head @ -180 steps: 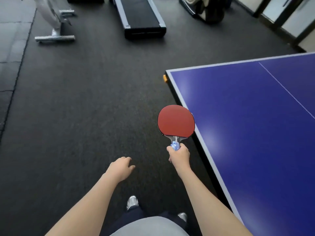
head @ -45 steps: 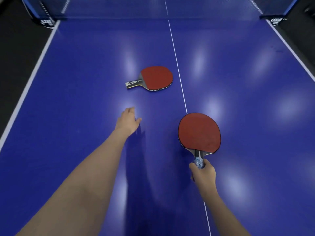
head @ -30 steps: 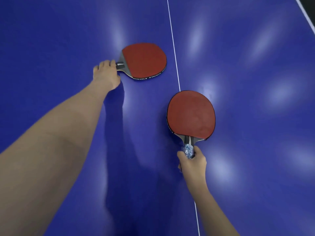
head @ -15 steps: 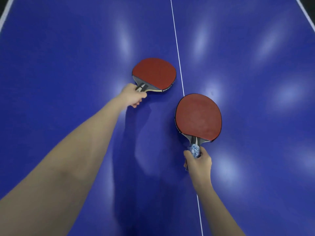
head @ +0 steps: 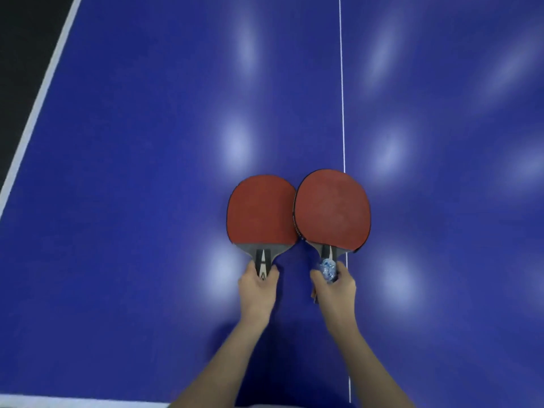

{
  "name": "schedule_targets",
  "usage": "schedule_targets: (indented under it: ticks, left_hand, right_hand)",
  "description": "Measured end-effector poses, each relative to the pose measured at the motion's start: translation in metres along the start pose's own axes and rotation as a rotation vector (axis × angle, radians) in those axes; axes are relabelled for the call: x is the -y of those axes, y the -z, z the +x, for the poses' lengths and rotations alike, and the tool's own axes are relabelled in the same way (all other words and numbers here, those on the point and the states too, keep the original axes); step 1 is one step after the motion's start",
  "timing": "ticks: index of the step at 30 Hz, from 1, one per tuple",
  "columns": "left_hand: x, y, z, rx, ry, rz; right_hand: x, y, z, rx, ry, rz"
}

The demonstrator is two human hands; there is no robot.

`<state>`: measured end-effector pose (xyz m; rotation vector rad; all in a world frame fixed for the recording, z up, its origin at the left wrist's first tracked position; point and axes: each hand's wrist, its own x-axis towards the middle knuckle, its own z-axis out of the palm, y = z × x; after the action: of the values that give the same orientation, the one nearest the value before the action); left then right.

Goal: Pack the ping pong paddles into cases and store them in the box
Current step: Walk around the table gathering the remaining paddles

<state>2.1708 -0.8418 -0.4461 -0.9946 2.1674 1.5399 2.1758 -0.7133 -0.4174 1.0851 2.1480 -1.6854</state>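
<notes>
- Two ping pong paddles are held, red rubber faces up. The left hand [head: 257,285] is curled round the black-and-white handle of the left-hand paddle [head: 262,213], and the right hand [head: 334,285] is clamped on the handle of the right-hand paddle [head: 332,209], which carries a blue wrapping [head: 328,267].
- The blades lie side by side low over the blue table [head: 147,142], just left of its white centre line [head: 342,83]. Their rims touch or nearly so, with the right blade's edge seeming to sit slightly over the left one.
- The step, as I judge it, is gathering: both paddles are collected and neither is cased.
- The next move calls for carrying the pair to the cases and freeing one hand to open a case. That probably means setting one paddle down or stacking both in one grip.
- No case and no box is in view, so where they stand cannot be told.
- Whether the blades rest on the table or hang just above it cannot be told.
- The fingers under both handles are hidden, and both forearms are cut off at the lower edge.
- A small brownish bit pokes out beside the right hand, perhaps the handle's butt. It is too small to be sure.
</notes>
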Motion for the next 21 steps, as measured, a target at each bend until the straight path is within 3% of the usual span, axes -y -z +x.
schedule_targets:
  ticks: [13,18,21]
  left_hand:
    - [0.055,0.003,-0.046,0.018,0.035,-0.018]
    - [0.051,0.017,-0.044,0.273,0.289,-0.503]
    - [0.05,0.028,-0.043,0.373,0.365,-0.602]
  right_hand:
    - [-0.044,-0.016,-0.06,0.109,0.057,-0.087]
    - [-0.041,-0.032,-0.06,0.086,0.098,-0.153]
    - [-0.041,-0.043,-0.063,0.095,0.13,-0.242]
